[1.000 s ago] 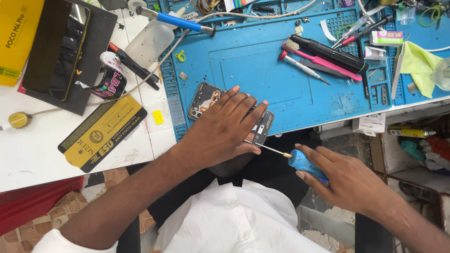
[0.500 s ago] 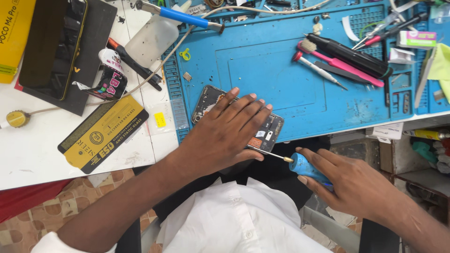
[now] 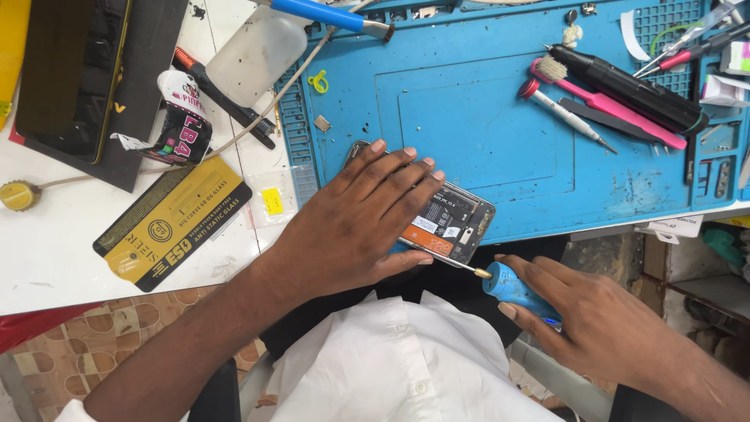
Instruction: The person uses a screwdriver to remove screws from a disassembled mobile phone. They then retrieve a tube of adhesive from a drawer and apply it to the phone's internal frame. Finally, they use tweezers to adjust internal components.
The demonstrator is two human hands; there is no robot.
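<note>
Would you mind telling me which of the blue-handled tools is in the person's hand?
The blue-handled screwdriver off the mat's near edge, gripped by the right hand; the other blue-handled tool lies untouched at the mat's top edge.

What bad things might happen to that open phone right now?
The screwdriver tip sits at the edge of the opened phone; if the right hand slips, it might scratch the parts inside. The phone lies at the edge of the blue mat, so it may slide off if the left hand lets go.
</note>
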